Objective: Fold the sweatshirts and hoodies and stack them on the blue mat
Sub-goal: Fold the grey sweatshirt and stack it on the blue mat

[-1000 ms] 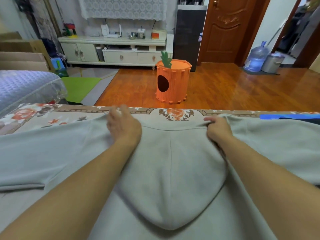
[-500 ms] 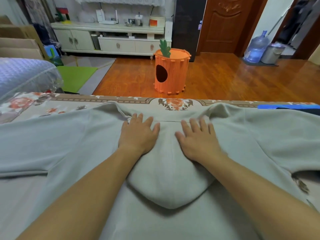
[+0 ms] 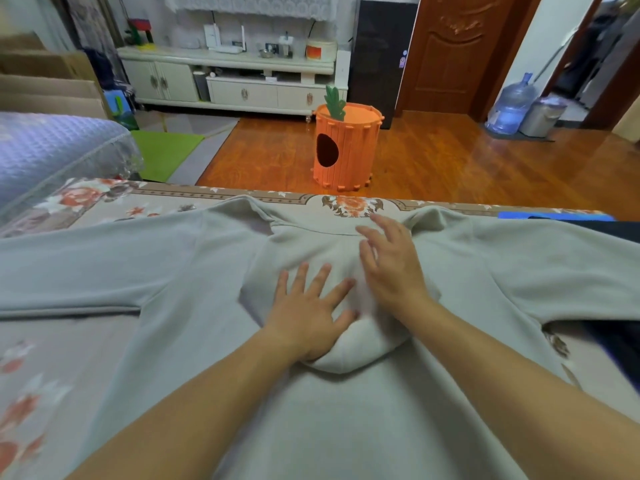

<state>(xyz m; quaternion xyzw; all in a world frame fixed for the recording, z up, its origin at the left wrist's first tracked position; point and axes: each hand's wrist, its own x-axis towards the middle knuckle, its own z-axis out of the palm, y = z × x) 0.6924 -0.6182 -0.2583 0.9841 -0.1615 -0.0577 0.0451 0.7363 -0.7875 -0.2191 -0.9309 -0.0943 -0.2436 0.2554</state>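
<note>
A pale grey hoodie (image 3: 346, 410) lies spread flat on a floral-covered surface (image 3: 86, 202), sleeves out to both sides. Its hood (image 3: 363, 348) is folded down over the back. My left hand (image 3: 308, 313) presses flat on the hood with fingers spread. My right hand (image 3: 391, 268) lies beside it on the upper hood, fingers straight and slightly lifted. A strip of the blue mat (image 3: 554, 215) shows at the far right edge, with dark fabric (image 3: 588, 223) on it.
Beyond the far edge is a wooden floor with an orange carrot-shaped bin (image 3: 346, 147). A blue quilted cover (image 3: 52, 150) is at left. A water bottle (image 3: 509, 105) and metal bin (image 3: 542, 116) stand by the door. More dark fabric (image 3: 620, 341) lies at right.
Both hands let go of the hood's corners and flattened onto the hood. They have since slid toward me, the left hand lower than the right.
</note>
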